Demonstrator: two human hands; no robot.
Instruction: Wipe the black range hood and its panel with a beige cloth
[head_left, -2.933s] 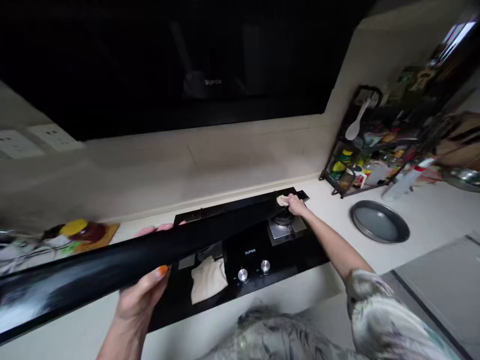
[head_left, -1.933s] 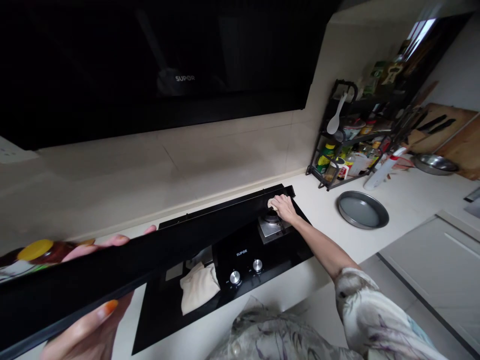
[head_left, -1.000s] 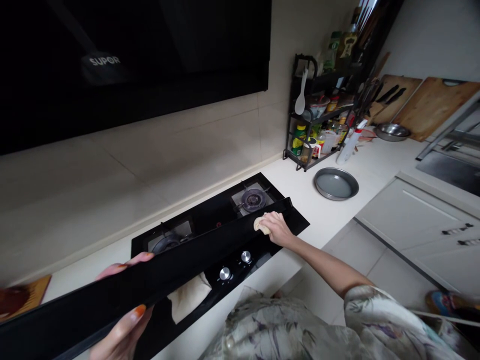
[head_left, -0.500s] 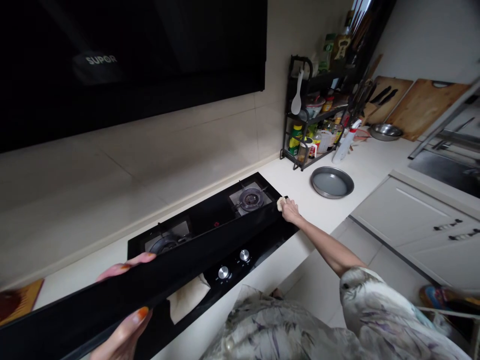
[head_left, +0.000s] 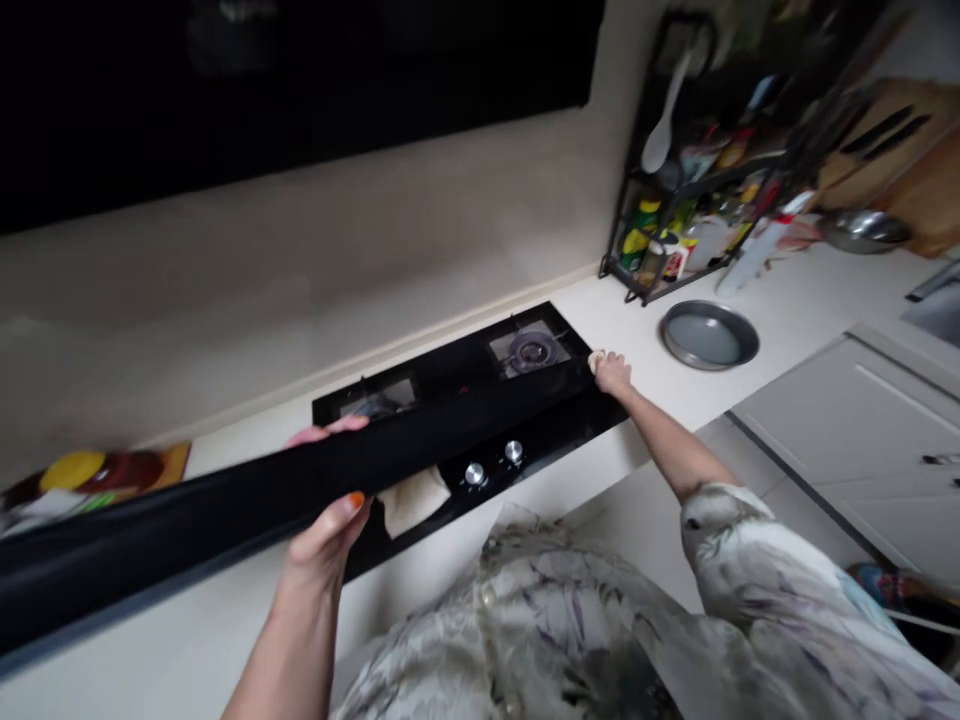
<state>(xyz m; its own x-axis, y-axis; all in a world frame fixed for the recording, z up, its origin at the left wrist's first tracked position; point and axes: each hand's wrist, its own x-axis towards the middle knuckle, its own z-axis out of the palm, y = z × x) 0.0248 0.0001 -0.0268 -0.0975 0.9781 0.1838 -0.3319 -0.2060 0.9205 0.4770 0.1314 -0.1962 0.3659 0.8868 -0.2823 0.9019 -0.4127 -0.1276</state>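
A long black panel point(head_left: 187, 510) stretches from the left edge of the view across the gas stove point(head_left: 570, 422), tilted above it. My left hand point(head_left: 330, 530) grips the panel near its middle, thumb on the near edge and fingers over the far edge. At the panel's right end my right hand point(head_left: 615, 376) is closed on a cream cloth point(head_left: 595, 361), pressed against that end. Another cream cloth point(head_left: 415, 503) lies on the stove, partly hidden under the panel. Two silver knobs point(head_left: 474, 474) show beside it. The right burner point(head_left: 534, 350) is visible; the left one is mostly covered.
On the counter to the right stands a round grey pan point(head_left: 709, 335). Behind it are a black spice rack point(head_left: 637, 225), a white spray bottle point(head_left: 765, 245) and a metal bowl point(head_left: 866, 230). Jars point(head_left: 124, 470) stand at left. A black range hood point(head_left: 300, 90) hangs overhead.
The view has swung, so the stove and rack sit farther right and higher, and jars at left have come into sight. Both hands keep their holds.
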